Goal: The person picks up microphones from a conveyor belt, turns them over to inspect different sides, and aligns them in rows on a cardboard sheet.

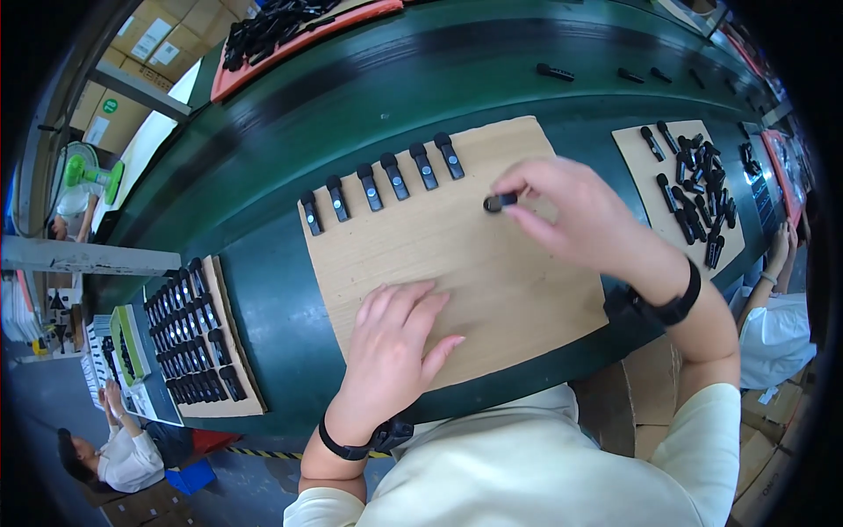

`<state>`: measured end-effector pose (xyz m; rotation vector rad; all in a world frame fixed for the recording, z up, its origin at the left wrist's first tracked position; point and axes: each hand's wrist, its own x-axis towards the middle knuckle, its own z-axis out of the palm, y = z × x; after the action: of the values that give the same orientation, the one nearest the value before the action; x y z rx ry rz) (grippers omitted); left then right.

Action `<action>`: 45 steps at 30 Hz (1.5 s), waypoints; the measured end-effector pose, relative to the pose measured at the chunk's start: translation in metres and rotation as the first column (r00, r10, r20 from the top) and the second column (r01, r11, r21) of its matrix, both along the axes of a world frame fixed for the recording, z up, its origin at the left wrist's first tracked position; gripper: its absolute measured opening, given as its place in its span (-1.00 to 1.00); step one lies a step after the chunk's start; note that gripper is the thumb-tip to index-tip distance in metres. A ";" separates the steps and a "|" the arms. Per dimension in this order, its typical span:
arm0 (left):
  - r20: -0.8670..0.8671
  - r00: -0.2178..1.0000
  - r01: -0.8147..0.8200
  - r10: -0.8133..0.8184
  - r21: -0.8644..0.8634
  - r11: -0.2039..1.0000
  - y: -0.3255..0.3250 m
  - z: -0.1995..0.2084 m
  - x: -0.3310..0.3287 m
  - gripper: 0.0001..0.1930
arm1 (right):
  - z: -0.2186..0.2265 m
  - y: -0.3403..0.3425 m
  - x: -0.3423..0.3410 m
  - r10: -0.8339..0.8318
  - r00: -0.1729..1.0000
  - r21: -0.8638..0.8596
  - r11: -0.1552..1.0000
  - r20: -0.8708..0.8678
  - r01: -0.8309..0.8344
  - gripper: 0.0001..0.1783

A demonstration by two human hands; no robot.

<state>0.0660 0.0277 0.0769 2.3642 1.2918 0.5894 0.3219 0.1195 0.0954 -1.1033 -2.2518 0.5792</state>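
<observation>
A flat cardboard sheet (413,255) lies on the green bench in front of me. Along its far edge stretches a slanting row of several small black clip-on microphones (369,187), each with a rounded dark head and a small pale mark on its body. My right hand (571,211) is over the right part of the sheet, pinching another small black microphone (500,203) between thumb and fingers, its end turned toward me. Resting palm down on the sheet's near left part, my left hand (392,338) has its fingers spread and holds nothing.
At right, another cardboard sheet (638,162) bears a loose pile of microphones. On the left, a cardboard sheet (243,386) carries microphones in tidy rows. Stray microphones (555,72) lie along the far green belt (457,66). A red tray (342,18) holds black parts. Other people sit at both sides.
</observation>
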 end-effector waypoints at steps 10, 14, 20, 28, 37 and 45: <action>-0.166 0.986 0.006 -0.009 -0.018 1.000 -0.001 -0.008 -0.001 -0.55 | -0.049 0.048 0.012 0.059 0.983 0.264 0.959 0.177 -0.105 -0.78; -0.182 0.983 0.013 -0.014 -0.010 1.000 0.001 -0.007 -0.003 -0.56 | -0.050 0.050 0.010 0.084 0.963 0.208 0.968 0.257 -0.140 -0.79; -0.189 0.982 0.015 -0.019 -0.024 1.000 -0.001 -0.007 -0.001 -0.55 | -0.050 0.069 0.008 0.045 0.962 0.136 0.987 0.269 -0.084 -0.79; -0.214 0.977 0.001 -0.006 -0.024 1.000 -0.003 -0.004 -0.004 -0.58 | -0.044 0.104 0.027 -0.015 0.968 0.211 0.977 0.249 -0.040 -0.73; -0.077 0.997 0.000 -0.003 -0.044 0.999 -0.007 0.000 -0.005 -0.60 | -0.086 0.199 0.098 -0.463 0.814 0.216 0.886 0.351 0.411 -0.70; 0.098 0.994 -0.049 0.054 -0.053 0.997 -0.004 0.009 -0.014 -0.67 | -0.034 0.107 0.062 -0.259 0.965 -0.115 0.961 -0.049 0.252 -0.77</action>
<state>0.0522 0.0239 0.0855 2.2370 1.3110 0.6735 0.3836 0.2265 0.0617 -1.3845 -2.0014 0.6241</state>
